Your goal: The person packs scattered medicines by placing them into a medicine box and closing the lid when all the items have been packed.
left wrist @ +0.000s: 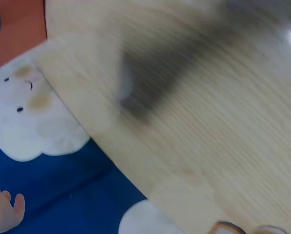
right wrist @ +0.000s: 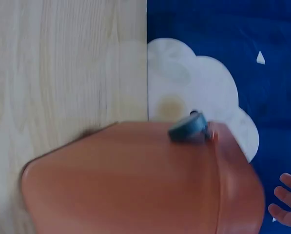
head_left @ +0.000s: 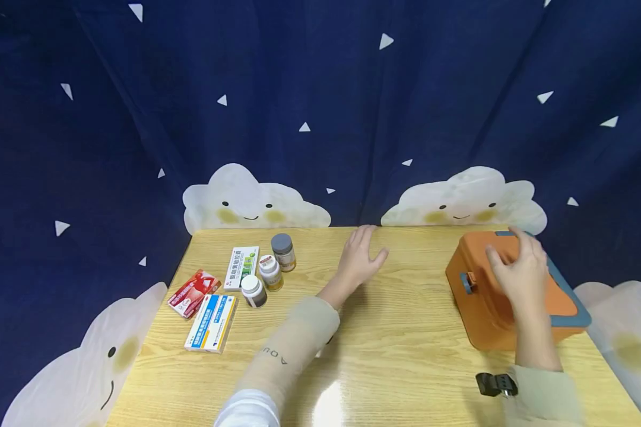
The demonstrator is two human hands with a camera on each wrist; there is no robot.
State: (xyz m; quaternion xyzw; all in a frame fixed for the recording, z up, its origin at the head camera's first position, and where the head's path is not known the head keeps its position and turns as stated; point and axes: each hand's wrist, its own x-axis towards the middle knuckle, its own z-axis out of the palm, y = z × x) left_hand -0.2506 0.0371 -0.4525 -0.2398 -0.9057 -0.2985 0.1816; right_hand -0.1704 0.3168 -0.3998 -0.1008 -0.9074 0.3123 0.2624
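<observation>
My right hand [head_left: 524, 279] is over the lid of an orange storage box [head_left: 462, 311], fingers spread and slightly bent; whether it touches the lid cannot be told. The box has grey-blue trim and a small blue latch [head_left: 467, 283] on its left side. In the right wrist view the orange wall [right wrist: 126, 180] and latch [right wrist: 188, 127] show, with the fingers [right wrist: 286, 197] at the right edge. My left hand [head_left: 355, 259] is above the table's middle near the back edge, fingers extended, holding nothing. It shows in the left wrist view's lower-left corner [left wrist: 5, 212].
On the wooden table's [head_left: 400, 367] left lie a red medicine box [head_left: 194, 293], a blue-and-white one [head_left: 210, 323] and a white-green one [head_left: 242, 267]. Beside them stand a grey-capped bottle [head_left: 283, 254] and two white-capped bottles [head_left: 270, 273]. A dark blue curtain [head_left: 278, 77] hangs behind.
</observation>
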